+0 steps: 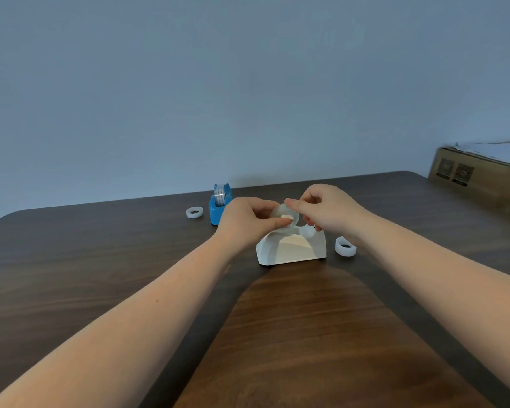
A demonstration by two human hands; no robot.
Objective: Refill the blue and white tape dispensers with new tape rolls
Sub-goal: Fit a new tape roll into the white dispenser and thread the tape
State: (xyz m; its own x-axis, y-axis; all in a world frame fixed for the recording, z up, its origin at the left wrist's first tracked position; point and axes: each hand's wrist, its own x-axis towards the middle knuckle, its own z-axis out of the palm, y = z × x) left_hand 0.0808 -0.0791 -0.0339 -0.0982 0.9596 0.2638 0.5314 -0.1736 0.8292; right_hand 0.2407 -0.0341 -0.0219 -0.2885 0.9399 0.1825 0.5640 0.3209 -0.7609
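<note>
Both hands, left (248, 219) and right (327, 212), pinch a clear tape roll (286, 217) just above the white dispenser (292, 248); blue dispenser (219, 206) behind-left of it.

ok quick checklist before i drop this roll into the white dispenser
1. Tape roll held by both the left hand and the right hand: ok.
2. Roll above the white dispenser: ok.
3. Dispenser cradle free of an old roll: cannot tell, hands cover part of it.
4. Tape end peeled free: cannot tell.
5. Blue dispenser already loaded: ok.
6. Loose rings and clear of the dispenser: ok.
</note>
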